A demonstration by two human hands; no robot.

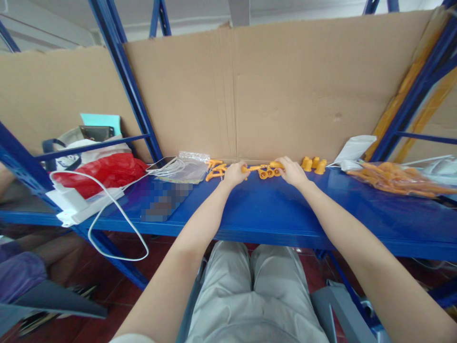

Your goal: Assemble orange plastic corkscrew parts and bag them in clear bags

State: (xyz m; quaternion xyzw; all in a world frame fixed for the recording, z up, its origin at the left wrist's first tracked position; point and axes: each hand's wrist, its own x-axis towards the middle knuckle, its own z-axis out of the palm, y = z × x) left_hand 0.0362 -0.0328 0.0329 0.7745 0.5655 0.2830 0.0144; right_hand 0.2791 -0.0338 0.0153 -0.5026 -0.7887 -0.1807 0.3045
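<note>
Bright, even overhead light, soft sheen on the blue shelf [271, 209], strong wide-angle bending at the edges.

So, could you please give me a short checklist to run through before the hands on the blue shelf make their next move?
1. Left hand has its grip on one end of the orange strip of parts: ok.
2. Right hand has its grip on the other end: ok.
3. Strip sits low over the blue shelf: ok.
4. Loose orange caps stand apart from the right hand: ok.
5. Bag of orange parts lies apart from both hands: ok.
6. Strip unbroken: cannot tell.
</note>
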